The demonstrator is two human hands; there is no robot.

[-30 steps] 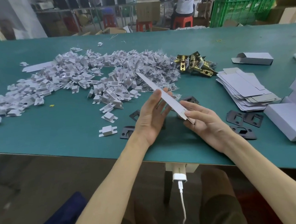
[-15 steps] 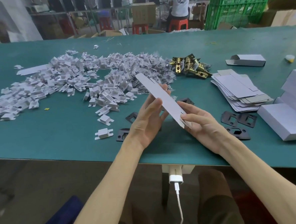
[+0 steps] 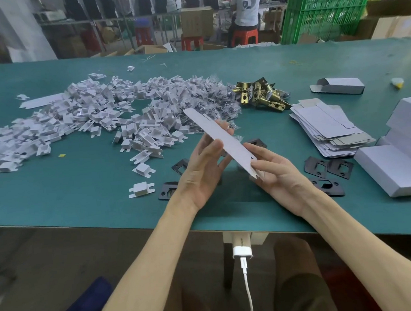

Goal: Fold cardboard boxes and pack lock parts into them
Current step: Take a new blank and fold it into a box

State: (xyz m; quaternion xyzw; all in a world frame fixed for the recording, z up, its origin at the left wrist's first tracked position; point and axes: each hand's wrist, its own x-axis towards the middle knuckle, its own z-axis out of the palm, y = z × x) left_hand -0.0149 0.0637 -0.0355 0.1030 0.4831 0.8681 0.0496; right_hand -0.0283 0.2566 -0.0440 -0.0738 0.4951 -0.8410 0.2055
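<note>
My left hand [image 3: 201, 175] and my right hand [image 3: 280, 174] hold one flat white cardboard box blank [image 3: 222, 137] tilted above the green table [image 3: 82, 206]. The left thumb lies on its near face with the fingers behind it. The right hand pinches its lower end. Black lock plates [image 3: 328, 168] lie on the table to the right of my hands, and another black plate [image 3: 168, 190] lies to the left. Brass latch parts [image 3: 261, 95] are heaped further back. A stack of flat box blanks [image 3: 327, 126] lies at the right.
A big heap of small white cardboard inserts [image 3: 89, 119] covers the left and middle, with one single insert [image 3: 141, 189] near my left wrist. A folded box [image 3: 340, 87] lies far right. White boxes [image 3: 393, 168] stand at the right edge. A person sits beyond the table.
The blank has turned from nearly edge-on to showing its flat face, and its upper end has risen slightly. Both hands stay at about the same place.
</note>
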